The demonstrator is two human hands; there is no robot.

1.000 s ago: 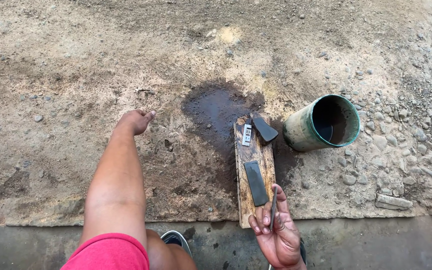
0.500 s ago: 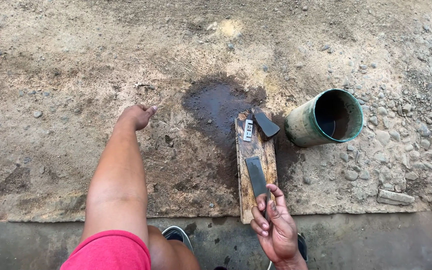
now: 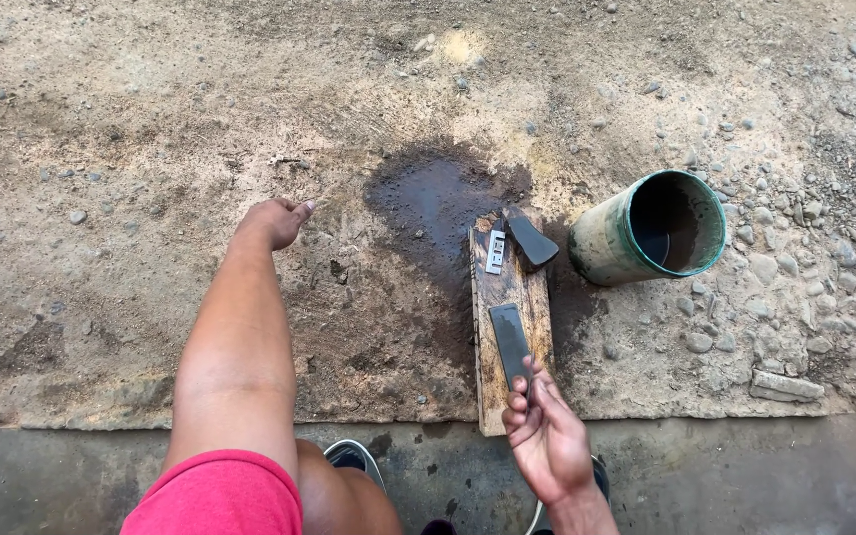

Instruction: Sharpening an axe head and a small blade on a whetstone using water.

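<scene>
A narrow wooden board (image 3: 507, 297) lies on the dirt ground. A dark rectangular sharpening stone (image 3: 508, 337) rests lengthwise on the board. My right hand (image 3: 547, 436) reaches over the board's near end, thumb and fingertips pinching the stone's near end. At the board's far end sit a small flat metal blade (image 3: 495, 251) and a dark wedge-shaped piece (image 3: 532, 241). My left hand (image 3: 274, 220) is stretched far out to the left, fingers curled with nothing in them, knuckles on the dirt.
A green bucket (image 3: 651, 228) lies tilted just right of the board, its mouth facing right, with a little water inside. A dark wet patch (image 3: 433, 203) spreads beyond the board. Loose stones (image 3: 785, 297) cover the right side. A concrete strip (image 3: 745, 476) runs along the near edge.
My right hand has slid forward along the board until its fingers close on the stone's near end. My left arm has stayed stretched out on the dirt.
</scene>
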